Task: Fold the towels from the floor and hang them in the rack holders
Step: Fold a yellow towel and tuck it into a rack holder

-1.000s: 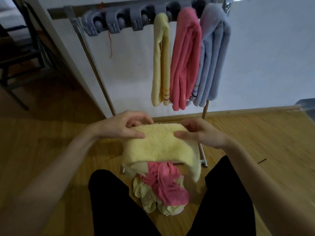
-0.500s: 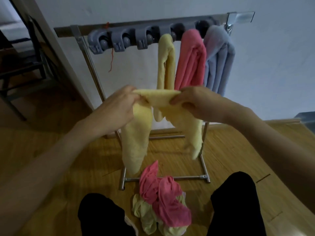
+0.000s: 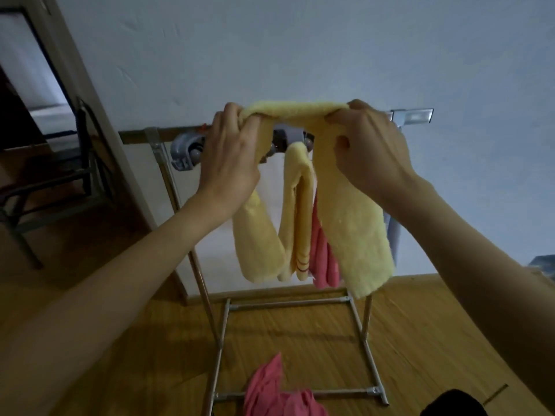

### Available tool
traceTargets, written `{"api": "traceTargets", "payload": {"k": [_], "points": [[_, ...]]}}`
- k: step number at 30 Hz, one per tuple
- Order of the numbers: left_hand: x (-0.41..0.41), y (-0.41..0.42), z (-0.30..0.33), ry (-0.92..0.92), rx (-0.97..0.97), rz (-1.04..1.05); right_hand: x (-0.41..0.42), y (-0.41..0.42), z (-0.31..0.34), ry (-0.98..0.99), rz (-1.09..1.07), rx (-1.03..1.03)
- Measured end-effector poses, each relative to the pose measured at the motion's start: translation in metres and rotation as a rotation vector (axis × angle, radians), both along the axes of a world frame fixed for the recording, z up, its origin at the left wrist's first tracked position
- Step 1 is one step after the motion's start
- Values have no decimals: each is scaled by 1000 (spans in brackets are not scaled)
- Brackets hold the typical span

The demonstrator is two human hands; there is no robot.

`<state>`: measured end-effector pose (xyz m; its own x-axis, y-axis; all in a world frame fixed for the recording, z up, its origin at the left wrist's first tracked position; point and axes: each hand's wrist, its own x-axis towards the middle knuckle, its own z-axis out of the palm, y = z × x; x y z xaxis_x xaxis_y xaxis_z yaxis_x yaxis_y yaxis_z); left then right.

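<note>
I hold a folded yellow towel (image 3: pixel 354 232) stretched between both hands, its two ends hanging down. My left hand (image 3: pixel 231 157) grips its left part and my right hand (image 3: pixel 369 151) grips its right part. The towel's top fold is level with the grey rack holders (image 3: pixel 186 153), in front of them. Behind it a second yellow towel (image 3: pixel 295 211) with red stripes hangs from a holder, and a pink towel (image 3: pixel 319 253) hangs beside that. A blue towel is mostly hidden behind my right arm. A crumpled pink towel (image 3: pixel 276 394) lies on the floor below.
The rack's metal frame (image 3: pixel 365 334) stands on the wooden floor against a white wall. A dark chair (image 3: pixel 60 175) stands in the doorway at left. My dark-clothed knee (image 3: pixel 447 405) shows at the bottom right.
Both hands have raised the yellow towel from chest height up to the level of the rack holders. The view has tilted upward, and the floor pile has dropped toward the bottom edge.
</note>
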<state>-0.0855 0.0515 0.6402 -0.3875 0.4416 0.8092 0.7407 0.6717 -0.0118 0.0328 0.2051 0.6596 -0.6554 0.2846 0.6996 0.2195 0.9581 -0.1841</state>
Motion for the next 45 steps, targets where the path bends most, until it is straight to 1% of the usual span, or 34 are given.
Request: {"api": "traceTargets", "payload": {"k": [3, 5, 8, 10, 14, 16, 21, 23, 26, 28, 32, 34, 36, 38, 41, 43, 45], "points": [[-10, 14, 2, 16, -119, -24, -13, -2, -1, -40, -83, -26], [-16, 22, 0, 51, -193, -13, -23, -1, -8, -30, -72, -91], [-27, 31, -8, 84, -271, -1, -39, 1, -27, 32, 16, -262], [-33, 37, -14, 95, -303, 5, -50, 2, -42, 60, 64, -326], [-40, 44, -26, 12, -314, 15, -65, -7, -66, 119, 239, -465], [-44, 45, -30, 10, -333, 22, -67, -8, -75, 140, 298, -520], [-52, 41, -50, 144, -401, 42, -63, 5, -101, 235, 407, -548], [-56, 36, -64, 178, -419, 23, -61, 14, -112, 216, 414, -544], [-59, 30, -89, 181, -423, -79, -62, 23, -124, 147, 380, -525], [-58, 29, -104, 110, -345, -176, -65, 24, -127, 141, 387, -517], [-60, 26, -128, -79, -114, -379, -68, 26, -129, 188, 413, -458], [-62, 24, -143, -229, -25, -453, -69, 28, -132, 161, 396, -425], [-64, 23, -160, -426, 73, -454, -69, 30, -134, 127, 373, -409], [-72, 24, -178, -572, 83, -399, -68, 30, -135, 121, 368, -398], [-83, 25, -197, -725, 13, -359, -67, 30, -137, 130, 373, -382], [-84, 25, -201, -863, 36, -417, -67, 29, -141, 129, 375, -383], [-75, 27, -198, -1040, 160, -524, -66, 29, -145, 117, 363, -373]]}}
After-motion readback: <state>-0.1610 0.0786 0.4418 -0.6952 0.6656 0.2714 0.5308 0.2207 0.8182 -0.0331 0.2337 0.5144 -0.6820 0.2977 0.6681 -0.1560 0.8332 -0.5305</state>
